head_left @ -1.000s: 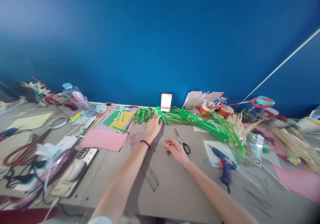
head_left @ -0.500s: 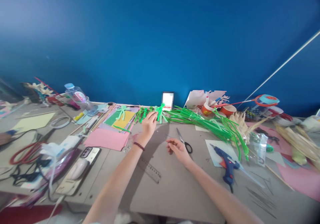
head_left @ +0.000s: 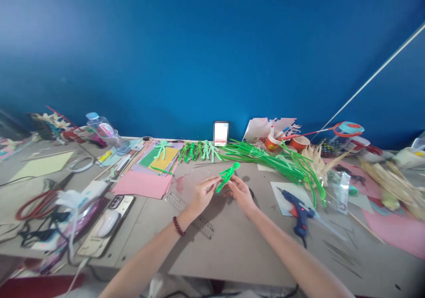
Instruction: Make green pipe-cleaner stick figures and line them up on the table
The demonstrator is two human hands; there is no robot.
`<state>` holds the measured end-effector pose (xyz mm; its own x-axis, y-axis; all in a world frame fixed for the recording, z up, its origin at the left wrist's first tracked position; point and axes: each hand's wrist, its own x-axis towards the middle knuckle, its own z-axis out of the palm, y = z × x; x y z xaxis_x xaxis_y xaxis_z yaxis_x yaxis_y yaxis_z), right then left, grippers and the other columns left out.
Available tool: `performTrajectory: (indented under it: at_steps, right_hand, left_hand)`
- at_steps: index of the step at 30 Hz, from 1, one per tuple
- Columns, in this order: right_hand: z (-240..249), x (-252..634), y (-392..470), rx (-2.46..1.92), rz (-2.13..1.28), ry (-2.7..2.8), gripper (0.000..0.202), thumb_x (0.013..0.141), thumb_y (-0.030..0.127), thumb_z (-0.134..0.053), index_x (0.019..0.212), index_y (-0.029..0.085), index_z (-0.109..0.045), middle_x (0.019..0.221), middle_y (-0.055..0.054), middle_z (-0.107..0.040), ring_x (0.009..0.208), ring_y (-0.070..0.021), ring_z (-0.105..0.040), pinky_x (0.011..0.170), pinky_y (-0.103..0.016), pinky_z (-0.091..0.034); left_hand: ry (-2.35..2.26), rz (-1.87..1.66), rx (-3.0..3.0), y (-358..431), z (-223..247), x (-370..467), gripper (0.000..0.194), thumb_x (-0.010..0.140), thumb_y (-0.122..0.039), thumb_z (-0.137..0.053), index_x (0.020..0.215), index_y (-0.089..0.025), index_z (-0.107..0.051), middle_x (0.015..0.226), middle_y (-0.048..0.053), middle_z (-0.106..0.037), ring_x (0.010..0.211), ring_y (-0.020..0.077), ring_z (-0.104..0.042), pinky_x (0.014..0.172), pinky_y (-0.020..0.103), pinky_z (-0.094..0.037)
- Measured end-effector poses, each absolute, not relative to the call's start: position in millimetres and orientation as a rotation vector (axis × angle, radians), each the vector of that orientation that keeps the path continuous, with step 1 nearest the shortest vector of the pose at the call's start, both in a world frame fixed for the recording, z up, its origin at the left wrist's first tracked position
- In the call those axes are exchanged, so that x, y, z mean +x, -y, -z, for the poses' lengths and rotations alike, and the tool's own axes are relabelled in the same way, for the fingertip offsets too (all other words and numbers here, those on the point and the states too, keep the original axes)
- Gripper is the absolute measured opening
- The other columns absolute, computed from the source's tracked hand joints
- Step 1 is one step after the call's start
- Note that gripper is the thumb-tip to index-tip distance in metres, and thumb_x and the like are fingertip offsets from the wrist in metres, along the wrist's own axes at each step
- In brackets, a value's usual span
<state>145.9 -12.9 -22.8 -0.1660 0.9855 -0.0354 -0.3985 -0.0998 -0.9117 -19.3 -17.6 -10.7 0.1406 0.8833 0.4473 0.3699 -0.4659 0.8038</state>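
Observation:
Between my hands, above the middle of the table, a bright green pipe-cleaner figure [head_left: 228, 176] is tilted with its head up to the right. My left hand [head_left: 204, 194], with a dark red bead bracelet at the wrist, pinches its left side. My right hand [head_left: 241, 195] has its fingers closed on the lower right side of the figure. Behind that hand, the scissors [head_left: 251, 193] are mostly hidden. Farther back lies a row of several similar green figures [head_left: 199, 150]. A clear ruler [head_left: 176, 201] lies partly under my left forearm.
Green pipe-cleaner stems [head_left: 272, 163] lie behind my right hand. A blue glue gun [head_left: 301, 216] rests to the right, near paper cups [head_left: 299, 142]. Coloured paper [head_left: 142, 183], a phone [head_left: 91, 245] and a plastic bottle [head_left: 103, 129] are at the left. A lit screen [head_left: 221, 133] stands against the wall.
My left hand has come back from the row of figures towards me with a green figure. My right hand has risen slightly and closed on the figure too.

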Motion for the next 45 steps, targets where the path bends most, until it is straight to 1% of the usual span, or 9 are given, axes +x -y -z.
performTrajectory:
  at_steps: [6,9,12,15,19,24,30,39,45]
  right_hand:
    - [27,146,11,-0.978,-1.454,0.960,0.039,0.063,0.047,-0.074,0.087,0.018,-0.062,0.071,0.000,-0.062,0.053,-0.0117,-0.056,0.050,-0.026,-0.051]
    - [25,146,12,-1.014,-1.428,1.029,0.038,0.063,0.048,-0.073,0.084,0.017,-0.065,0.068,0.000,-0.063,0.052,-0.0118,-0.056,0.050,-0.026,-0.051]
    - [24,146,14,-1.053,-1.368,1.154,0.036,0.064,0.049,-0.071,0.080,0.017,-0.068,0.068,-0.001,-0.064,0.055,-0.0127,-0.057,0.053,-0.026,-0.051]
    - [24,144,17,-1.060,-1.316,1.308,0.034,0.069,0.048,-0.067,0.079,0.016,-0.071,0.070,-0.002,-0.065,0.060,-0.0142,-0.059,0.055,-0.026,-0.052]
    - [26,141,20,-1.063,-1.364,1.356,0.038,0.073,0.050,-0.063,0.085,0.015,-0.070,0.061,-0.001,-0.061,0.048,-0.0119,-0.056,0.047,-0.026,-0.051]
    - [31,141,18,-1.078,-1.419,1.263,0.041,0.070,0.052,-0.065,0.084,0.014,-0.068,0.052,0.001,-0.058,0.044,-0.0116,-0.054,0.045,-0.025,-0.050]
    - [30,144,17,-1.152,-1.323,1.227,0.040,0.068,0.055,-0.065,0.077,0.015,-0.066,0.063,-0.001,-0.061,0.050,-0.0112,-0.054,0.047,-0.023,-0.047]
    - [23,143,18,-1.165,-1.332,1.110,0.041,0.064,0.056,-0.068,0.073,0.016,-0.061,0.060,0.001,-0.057,0.049,-0.0103,-0.052,0.046,-0.022,-0.044]
    - [19,143,18,-1.131,-1.434,1.026,0.042,0.059,0.055,-0.072,0.071,0.016,-0.061,0.058,0.002,-0.056,0.047,-0.0097,-0.052,0.045,-0.022,-0.046]
  left_hand:
    - [-1.059,-1.196,1.755,26,5,-14,0.019,0.082,-0.027,-0.055,0.090,-0.021,-0.072,0.102,0.008,-0.071,0.099,0.0196,-0.064,0.090,0.034,-0.050]
    - [-1.093,-1.189,1.505,24,7,-14,0.019,0.078,-0.036,-0.061,0.075,-0.018,-0.066,0.085,0.007,-0.070,0.077,0.0171,-0.065,0.071,0.029,-0.053]
    - [-1.098,-1.165,1.252,20,9,-14,0.028,0.071,-0.043,-0.067,0.081,-0.016,-0.063,0.073,0.003,-0.067,0.063,0.0145,-0.061,0.058,0.026,-0.049]
    - [-1.056,-1.157,1.146,16,9,-14,0.038,0.064,-0.044,-0.073,0.089,-0.016,-0.065,0.076,0.004,-0.068,0.064,0.0152,-0.060,0.059,0.027,-0.048]
    - [-1.079,-1.170,1.147,15,9,-14,0.029,0.063,-0.041,-0.074,0.073,-0.015,-0.069,0.069,0.004,-0.067,0.060,0.0139,-0.057,0.059,0.027,-0.045]
    - [-1.073,-1.166,1.052,15,11,-14,0.028,0.062,-0.040,-0.075,0.069,-0.014,-0.069,0.064,0.003,-0.066,0.059,0.0132,-0.056,0.059,0.026,-0.044]
    - [-1.047,-1.159,0.958,14,14,-13,0.032,0.060,-0.040,-0.076,0.077,-0.014,-0.069,0.065,0.002,-0.066,0.053,0.0120,-0.055,0.054,0.026,-0.046]
    - [-1.106,-1.215,1.092,15,12,-15,0.022,0.066,-0.036,-0.070,0.068,-0.015,-0.065,0.059,-0.002,-0.059,0.051,0.0096,-0.050,0.051,0.023,-0.041]
    - [-1.052,-1.193,0.970,14,14,-17,0.027,0.067,-0.041,-0.070,0.076,-0.015,-0.067,0.061,-0.001,-0.061,0.049,0.0101,-0.051,0.050,0.024,-0.043]
